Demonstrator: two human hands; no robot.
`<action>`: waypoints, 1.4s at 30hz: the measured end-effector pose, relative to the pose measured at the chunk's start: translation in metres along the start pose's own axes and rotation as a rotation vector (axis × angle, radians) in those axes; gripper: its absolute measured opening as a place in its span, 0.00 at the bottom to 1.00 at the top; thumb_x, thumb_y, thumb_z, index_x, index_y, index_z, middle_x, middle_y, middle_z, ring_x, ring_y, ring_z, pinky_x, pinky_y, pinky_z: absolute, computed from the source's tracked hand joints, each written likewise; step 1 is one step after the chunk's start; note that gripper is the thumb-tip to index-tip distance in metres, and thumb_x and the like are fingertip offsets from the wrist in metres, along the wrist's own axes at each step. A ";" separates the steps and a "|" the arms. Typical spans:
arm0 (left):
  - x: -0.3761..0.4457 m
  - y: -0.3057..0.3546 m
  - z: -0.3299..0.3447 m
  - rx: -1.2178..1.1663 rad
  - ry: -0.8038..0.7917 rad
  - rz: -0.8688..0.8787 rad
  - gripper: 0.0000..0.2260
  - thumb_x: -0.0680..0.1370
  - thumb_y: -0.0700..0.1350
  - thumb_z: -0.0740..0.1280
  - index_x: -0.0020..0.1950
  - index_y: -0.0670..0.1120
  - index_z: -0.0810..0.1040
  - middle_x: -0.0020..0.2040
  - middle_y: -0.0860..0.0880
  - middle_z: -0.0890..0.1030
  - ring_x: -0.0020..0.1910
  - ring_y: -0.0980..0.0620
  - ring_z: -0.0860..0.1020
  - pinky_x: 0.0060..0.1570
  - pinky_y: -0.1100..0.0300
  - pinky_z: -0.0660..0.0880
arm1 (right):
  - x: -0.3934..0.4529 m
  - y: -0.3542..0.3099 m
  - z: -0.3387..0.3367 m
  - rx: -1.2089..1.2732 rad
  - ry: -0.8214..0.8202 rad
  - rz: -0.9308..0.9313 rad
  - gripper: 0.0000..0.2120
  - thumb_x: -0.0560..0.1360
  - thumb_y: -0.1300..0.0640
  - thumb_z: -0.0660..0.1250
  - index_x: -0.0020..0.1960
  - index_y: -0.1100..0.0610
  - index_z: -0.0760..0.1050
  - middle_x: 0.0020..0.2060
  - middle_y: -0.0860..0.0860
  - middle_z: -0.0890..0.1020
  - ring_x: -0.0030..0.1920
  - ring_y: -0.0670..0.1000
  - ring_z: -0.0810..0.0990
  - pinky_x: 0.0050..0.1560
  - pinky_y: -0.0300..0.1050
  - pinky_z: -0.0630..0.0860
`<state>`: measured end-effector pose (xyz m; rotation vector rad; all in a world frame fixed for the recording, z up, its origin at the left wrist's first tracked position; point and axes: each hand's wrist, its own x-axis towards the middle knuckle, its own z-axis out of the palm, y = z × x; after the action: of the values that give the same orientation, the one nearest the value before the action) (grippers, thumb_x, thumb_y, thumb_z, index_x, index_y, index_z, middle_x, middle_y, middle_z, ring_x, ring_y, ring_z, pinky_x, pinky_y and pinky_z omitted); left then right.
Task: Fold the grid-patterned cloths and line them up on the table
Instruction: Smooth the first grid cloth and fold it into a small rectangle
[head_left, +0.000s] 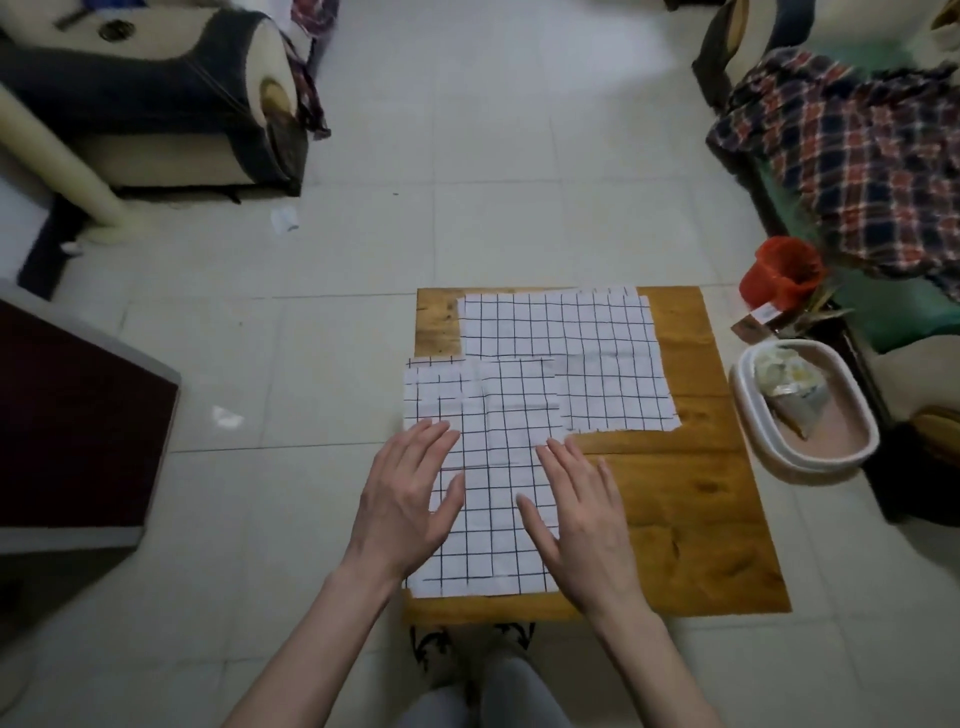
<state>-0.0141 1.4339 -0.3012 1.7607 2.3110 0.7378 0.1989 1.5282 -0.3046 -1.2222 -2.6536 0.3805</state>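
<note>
Two white cloths with a black grid lie on the small wooden table (696, 519). The far cloth (566, 332) is spread flat across the table's back half. The near cloth (493, 467) overlaps its front left corner and reaches the table's left and front edges. My left hand (405, 499) lies flat on the near cloth's left side, fingers straight and pointing away. On the cloth's right edge rests my right hand (582, 519), flat too, its fingers spread, partly on bare wood.
A white oval basket (810, 457) with a bag in it sits on the floor right of the table, an orange cup (779, 275) behind it. A plaid blanket (857, 171) covers a sofa at right. An armchair (156, 104) stands far left, dark furniture (67, 415) near left.
</note>
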 end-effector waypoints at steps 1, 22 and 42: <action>0.000 -0.004 0.005 -0.006 -0.004 -0.001 0.21 0.82 0.52 0.63 0.73 0.44 0.76 0.73 0.47 0.76 0.76 0.48 0.71 0.73 0.45 0.70 | 0.001 0.004 0.004 -0.006 -0.013 -0.004 0.29 0.85 0.40 0.57 0.80 0.54 0.65 0.78 0.50 0.69 0.81 0.49 0.60 0.82 0.55 0.55; -0.018 -0.120 0.227 0.052 -0.033 -0.047 0.17 0.81 0.43 0.65 0.70 0.43 0.78 0.70 0.46 0.79 0.74 0.45 0.71 0.74 0.51 0.66 | 0.041 0.107 0.213 -0.025 -0.159 -0.107 0.27 0.85 0.43 0.55 0.81 0.54 0.64 0.80 0.50 0.66 0.81 0.49 0.61 0.80 0.57 0.62; -0.034 -0.178 0.299 0.198 -0.006 0.015 0.16 0.83 0.45 0.66 0.70 0.43 0.79 0.72 0.46 0.78 0.69 0.43 0.75 0.69 0.44 0.69 | 0.053 0.141 0.326 0.061 -0.037 -0.160 0.22 0.83 0.47 0.64 0.74 0.53 0.75 0.78 0.50 0.70 0.79 0.53 0.65 0.79 0.60 0.61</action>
<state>-0.0386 1.4553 -0.6494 1.8576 2.4435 0.5208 0.1743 1.6078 -0.6540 -0.9866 -2.7254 0.4587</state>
